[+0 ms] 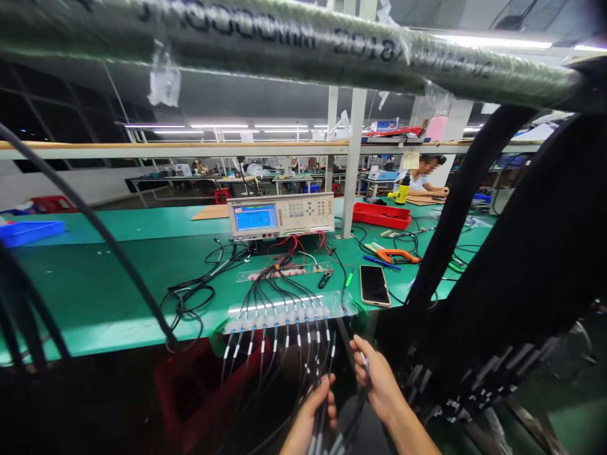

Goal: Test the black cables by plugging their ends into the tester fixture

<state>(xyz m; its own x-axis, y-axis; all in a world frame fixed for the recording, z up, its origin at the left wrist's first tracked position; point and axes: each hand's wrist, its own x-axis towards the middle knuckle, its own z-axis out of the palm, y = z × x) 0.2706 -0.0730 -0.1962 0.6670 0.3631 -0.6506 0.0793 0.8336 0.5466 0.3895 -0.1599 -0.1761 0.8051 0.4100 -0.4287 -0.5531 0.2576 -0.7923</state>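
Observation:
My left hand [318, 404] is closed around black cables below the table's front edge. To its right, my right hand [372, 373] is closed on a black cable end with a pale section. In front of them, a clear connector strip [279, 319] lies along the table edge, with several labelled black cables [262, 344] hanging from its front. Behind it stands a beige test instrument [282, 216] with a lit blue screen, and red and black wires run from it to a second clear strip [294, 273].
A phone [374, 285] and an orange clamp [396, 256] lie right of the strips on the green table [118, 284]. Thick black cable bundles [516, 240] hang at the right. A red tray [382, 215] sits behind. Another person [427, 180] works farther back.

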